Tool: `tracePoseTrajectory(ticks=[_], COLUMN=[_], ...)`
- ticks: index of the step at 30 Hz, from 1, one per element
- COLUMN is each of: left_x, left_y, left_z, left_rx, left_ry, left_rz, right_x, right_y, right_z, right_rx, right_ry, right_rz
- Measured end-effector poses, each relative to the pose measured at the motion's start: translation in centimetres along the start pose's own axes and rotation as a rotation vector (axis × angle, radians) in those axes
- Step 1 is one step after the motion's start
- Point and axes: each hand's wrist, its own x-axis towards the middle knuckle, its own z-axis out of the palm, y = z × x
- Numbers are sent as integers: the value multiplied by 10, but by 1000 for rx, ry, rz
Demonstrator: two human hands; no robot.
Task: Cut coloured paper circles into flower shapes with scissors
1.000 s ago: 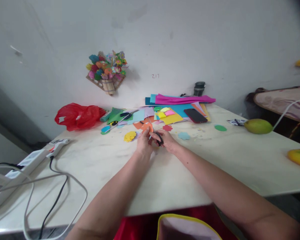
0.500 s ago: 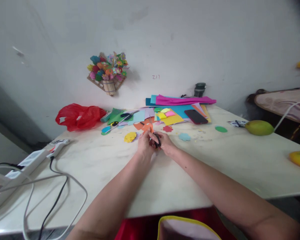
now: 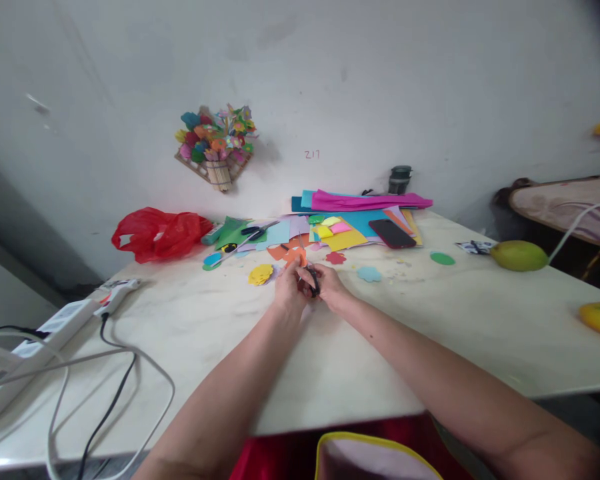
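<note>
My right hand [image 3: 331, 285] is closed around the black handles of a pair of scissors [image 3: 315, 283], whose thin blades point away from me. Beside it, my left hand [image 3: 289, 285] pinches a piece of orange paper [image 3: 297, 255] near the blades. The two hands almost touch, and their fingers partly hide the paper and the cutting point. Left of them lies a stack of yellow flower-shaped paper cutouts [image 3: 261, 274]. A red paper flower [image 3: 335, 257] and a light blue paper flower [image 3: 369, 273] lie to the right.
Coloured paper sheets [image 3: 347, 233], a phone [image 3: 392, 233] and a second pair of scissors [image 3: 255, 231] lie at the back. A red plastic bag [image 3: 161, 233] sits at left, above a power strip [image 3: 60, 325] with loose cables. A green-yellow mango [image 3: 519, 256] rests at right.
The scissors' handles have shifted slightly between my fingers. Both hands stay in nearly the same place, with the orange paper still held.
</note>
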Motion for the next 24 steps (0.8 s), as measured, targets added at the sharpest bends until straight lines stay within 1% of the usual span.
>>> tracePoseTrajectory(ticks=[3, 7, 10, 13, 15, 17, 19, 20, 22, 24], left_x=[1, 5, 11, 18, 21, 23, 23, 23, 22, 21], left_y=[0, 2, 2, 3, 5, 9, 13, 14, 17, 18], left_z=[0, -1, -5, -12, -17, -20, -23, -24, -26, -28], left_rx=[-51, -92, -79, -24, 42, 121, 198, 239, 317, 377], left_ry=[55, 80, 58, 5, -45, -101, -149, -188, -280, -334], left_rz=[1, 46, 111, 164, 169, 159, 152, 138, 95, 66], right_x=[3, 7, 10, 16, 20, 22, 21, 20, 18, 18], right_y=[3, 9, 12, 12, 10, 3, -5, -10, -17, -21], right_z=[0, -1, -3, -9, -15, -23, -31, -35, -42, -49], right_rx=[23, 8, -20, -11, -5, 17, 37, 51, 59, 45], right_ry=[1, 3, 39, 143, 225, 290, 317, 312, 256, 183], right_rz=[-8, -45, -70, -102, -103, -105, -99, -89, -76, -80])
